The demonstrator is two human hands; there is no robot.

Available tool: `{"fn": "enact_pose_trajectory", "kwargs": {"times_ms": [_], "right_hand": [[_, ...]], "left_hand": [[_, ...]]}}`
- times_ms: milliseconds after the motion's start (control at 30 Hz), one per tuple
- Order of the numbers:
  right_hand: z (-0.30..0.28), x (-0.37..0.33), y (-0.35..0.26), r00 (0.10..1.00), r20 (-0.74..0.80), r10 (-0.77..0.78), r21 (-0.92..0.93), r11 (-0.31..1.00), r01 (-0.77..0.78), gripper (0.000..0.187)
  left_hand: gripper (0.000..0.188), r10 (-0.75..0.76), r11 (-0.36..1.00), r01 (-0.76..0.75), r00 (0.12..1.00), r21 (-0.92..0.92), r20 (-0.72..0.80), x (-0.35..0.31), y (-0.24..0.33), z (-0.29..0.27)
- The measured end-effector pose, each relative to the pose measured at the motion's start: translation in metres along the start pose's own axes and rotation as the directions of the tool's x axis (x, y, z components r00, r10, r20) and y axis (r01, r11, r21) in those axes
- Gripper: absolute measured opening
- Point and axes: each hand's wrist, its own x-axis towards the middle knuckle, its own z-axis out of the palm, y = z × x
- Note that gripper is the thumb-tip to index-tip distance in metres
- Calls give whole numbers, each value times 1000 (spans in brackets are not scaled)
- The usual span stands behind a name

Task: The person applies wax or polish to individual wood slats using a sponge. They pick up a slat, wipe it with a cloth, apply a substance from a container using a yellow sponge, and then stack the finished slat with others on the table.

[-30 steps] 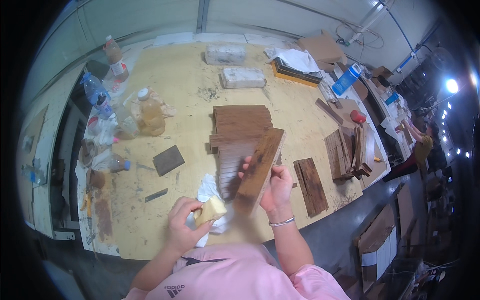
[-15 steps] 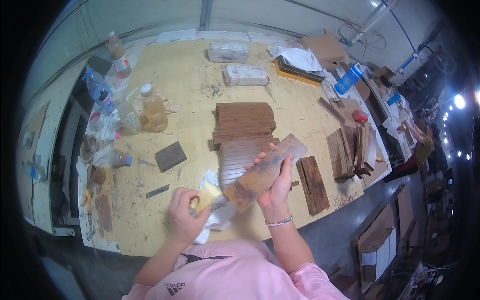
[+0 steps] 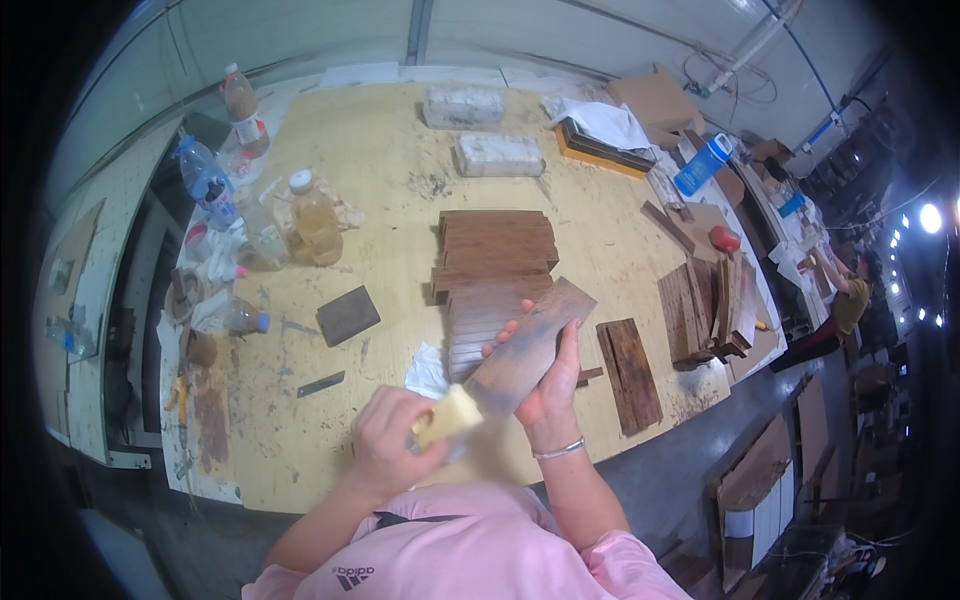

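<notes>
head view, from the fingers outward: left hand (image 3: 392, 440) closed around a pale yellow sponge (image 3: 448, 415), fingers curled tight on it, sponge pressed to the near end of a dark wooden board (image 3: 528, 345). right hand (image 3: 545, 385) clamped on that board from beneath, thumb along 1 long edge, fingers wrapped over the other, board tilted up off the tabletop (image 3: 380, 170). board face greyish and smeared along most of its length, so wiping judged well under way, near end left to cover. just beyond, 1 neat stack of similar boards (image 3: 495, 250); to the right, 1 single board (image 3: 630, 375) and a loose pile (image 3: 705, 310), so probably many pieces left. white rag (image 3: 428, 372) beside the sponge.
</notes>
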Motion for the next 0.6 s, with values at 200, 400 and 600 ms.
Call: {"fn": "enact_pose_trajectory", "kwargs": {"times_ms": [200, 400, 600], "right_hand": [[0, -4, -3, 935, 201, 291, -25, 956, -292, 53], [-12, -4, 25, 869, 128, 478, -144, 876, -461, 61], [-81, 23, 54, 778, 111, 618, -103, 786, -609, 63]], "left_hand": [[39, -82, 994, 94, 982, 62, -171, 17, -18, -18], [42, 269, 957, -237, 942, -170, 202, 12, 29, -8], [34, 300, 954, -290, 934, -79, 196, 37, 26, 8]]}}
